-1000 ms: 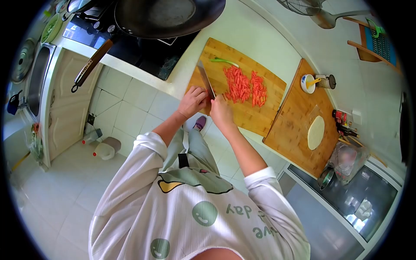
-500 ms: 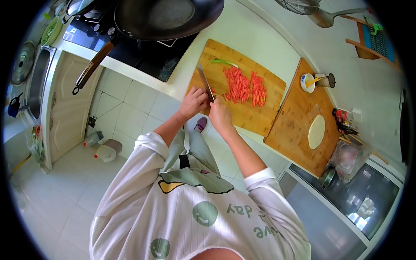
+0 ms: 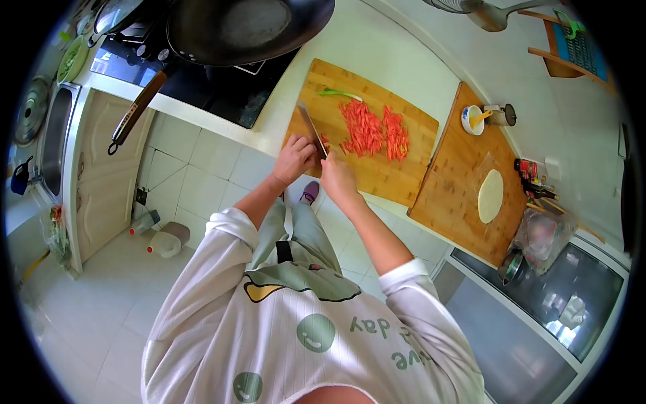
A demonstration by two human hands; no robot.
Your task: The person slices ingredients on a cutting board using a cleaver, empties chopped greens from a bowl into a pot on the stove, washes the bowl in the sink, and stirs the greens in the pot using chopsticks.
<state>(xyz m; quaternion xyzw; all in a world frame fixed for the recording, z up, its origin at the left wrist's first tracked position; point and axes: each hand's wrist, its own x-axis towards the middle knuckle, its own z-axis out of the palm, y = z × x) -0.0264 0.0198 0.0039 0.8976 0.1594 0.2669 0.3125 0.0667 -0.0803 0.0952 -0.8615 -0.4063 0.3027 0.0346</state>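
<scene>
My right hand (image 3: pixel 338 178) is wrapped round the handle of a kitchen knife (image 3: pixel 309 124), whose blade points away over the near left part of a wooden cutting board (image 3: pixel 404 185). My left hand (image 3: pixel 295 159) lies at the board's left edge, fingers curled against the blade's side; what they press on is hidden. Small red bits (image 3: pixel 324 139) lie beside the blade. Farther right, thin red-orange vegetable strips (image 3: pixel 364 128) form two heaps. A green onion piece (image 3: pixel 340 94) rests behind them.
A black wok (image 3: pixel 249 30) sits on the stove (image 3: pixel 222 94), its handle sticking out over the counter edge. To the right, a second wooden board (image 3: pixel 447 195) carries a flat dough round (image 3: pixel 490 196) and a small bowl (image 3: pixel 472 120) with a yellow spoon.
The whole view has shifted slightly. Both hands stay close together at the knife, with only small movement. The heaps of strips look the same.
</scene>
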